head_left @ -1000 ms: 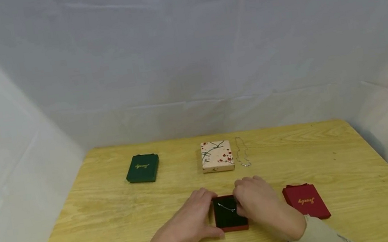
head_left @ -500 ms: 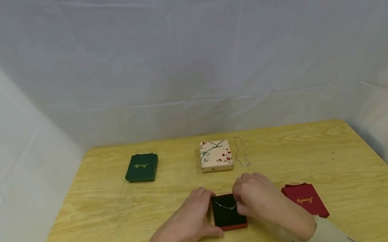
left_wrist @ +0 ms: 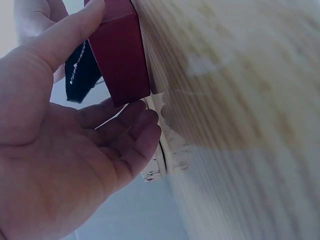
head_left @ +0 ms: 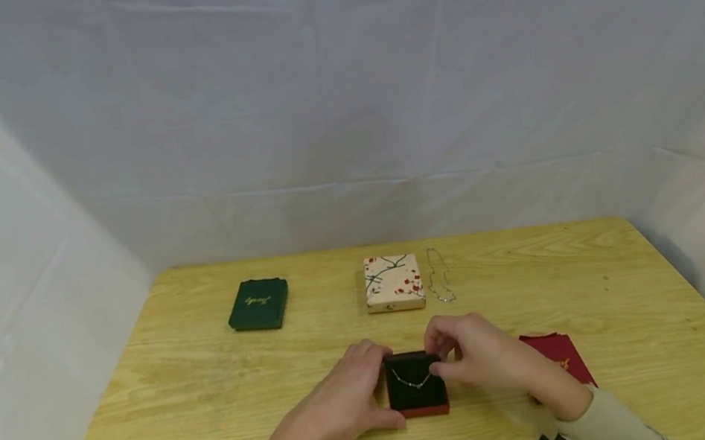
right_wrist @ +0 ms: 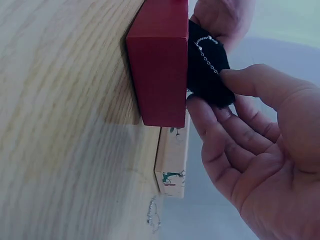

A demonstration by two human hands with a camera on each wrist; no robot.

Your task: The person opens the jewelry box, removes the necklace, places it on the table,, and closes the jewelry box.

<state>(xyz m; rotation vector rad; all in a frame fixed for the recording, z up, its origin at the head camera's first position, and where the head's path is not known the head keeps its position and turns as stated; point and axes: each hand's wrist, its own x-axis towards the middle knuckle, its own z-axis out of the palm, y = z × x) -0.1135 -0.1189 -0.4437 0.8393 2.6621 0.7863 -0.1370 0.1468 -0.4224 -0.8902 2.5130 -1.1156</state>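
A small red jewelry box (head_left: 427,412) sits near the front of the table. My left hand (head_left: 344,401) holds its left side, thumb at the near corner and fingertips at the far one. A black padded insert (head_left: 411,399) is tilted partly up out of the box, as the right wrist view shows. Across the insert (right_wrist: 210,92) hangs a thin silver chain (head_left: 419,386) with small beads. At the insert's far right corner, my right hand (head_left: 480,356) pinches it, thumb on the face and fingers behind. The chain's ends are hidden.
A red lid (head_left: 557,353) with gold lettering lies at right, partly behind my right forearm. Farther back are a green box (head_left: 259,304), a flowered box (head_left: 394,283) and a silver necklace (head_left: 441,286) on the wooden table (head_left: 170,411). White sheeting surrounds it.
My right hand has shifted slightly right, and its thumb and finger now spread round the insert's corner. The chain shows more fully, dipping in a curve. The left hand stays put.
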